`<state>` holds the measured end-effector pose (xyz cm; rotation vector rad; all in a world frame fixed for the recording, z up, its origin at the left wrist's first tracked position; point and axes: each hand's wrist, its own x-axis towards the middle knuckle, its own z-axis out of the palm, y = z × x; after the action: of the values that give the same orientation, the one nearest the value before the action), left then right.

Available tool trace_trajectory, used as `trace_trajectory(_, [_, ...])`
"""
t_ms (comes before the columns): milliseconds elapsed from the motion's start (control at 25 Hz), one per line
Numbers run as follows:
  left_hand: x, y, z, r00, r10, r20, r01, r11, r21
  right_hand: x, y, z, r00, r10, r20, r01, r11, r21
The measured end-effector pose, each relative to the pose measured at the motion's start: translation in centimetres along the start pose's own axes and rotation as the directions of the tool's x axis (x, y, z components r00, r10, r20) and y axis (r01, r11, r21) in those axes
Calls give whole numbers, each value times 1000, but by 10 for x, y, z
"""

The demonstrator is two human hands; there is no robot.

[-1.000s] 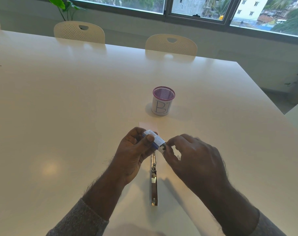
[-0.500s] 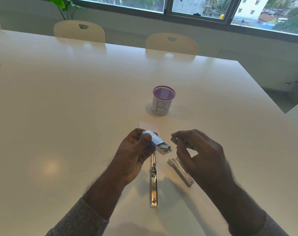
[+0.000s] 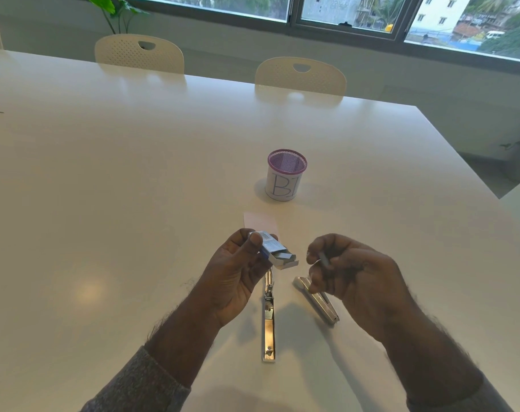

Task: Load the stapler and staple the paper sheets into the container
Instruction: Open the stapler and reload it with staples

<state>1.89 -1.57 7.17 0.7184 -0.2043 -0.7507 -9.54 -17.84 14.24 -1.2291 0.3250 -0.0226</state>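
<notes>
My left hand (image 3: 235, 275) grips a small open staple box (image 3: 275, 251), with grey staples showing at its open end. To its right, my right hand (image 3: 350, 275) pinches a short strip of staples (image 3: 324, 259) between thumb and fingers. Below the hands the metal stapler (image 3: 268, 319) lies opened flat on the white table (image 3: 134, 188); its other arm (image 3: 318, 301) angles off to the right, partly under my right hand. Pale pink paper sheets (image 3: 257, 220) lie just beyond the box. A purple mesh container (image 3: 286, 173) marked "BI" stands upright further back.
Two white chairs (image 3: 140, 53) (image 3: 300, 75) stand along the table's far edge under a window. A green plant (image 3: 113, 10) is at the back left. The table's right edge (image 3: 460, 150) runs diagonally past the container.
My right hand has drawn a strip of staples out of the box and moved right, away from my left hand. The stapler's second arm has come into view beneath it.
</notes>
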Motion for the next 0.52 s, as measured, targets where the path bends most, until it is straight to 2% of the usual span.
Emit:
trace_trajectory(120, [0, 0, 0, 1000, -3, 6, 3, 1000, 15, -3, 3, 0, 998, 44, 40, -44, 999, 10])
trace_trajectory(160, [-1, -1, 0, 1000, -4, 10, 4, 1000, 12, -4, 1, 1, 999, 37, 31, -36, 999, -36])
trace_trajectory(240, [-1, -1, 1, 1000, -8, 14, 8, 1000, 13, -5, -2, 5, 999, -28, -24, 20, 961, -275])
trace_trajectory(360, [-2, -1, 4, 1000, -5, 17, 5, 999, 48, -4, -6, 8, 977, -199, -76, 97, 734, -672])
trace_trajectory(520, [-3, 0, 6, 1000, 2, 9, -3, 997, 83, -4, -6, 9, 971, -237, -37, 116, 600, -792])
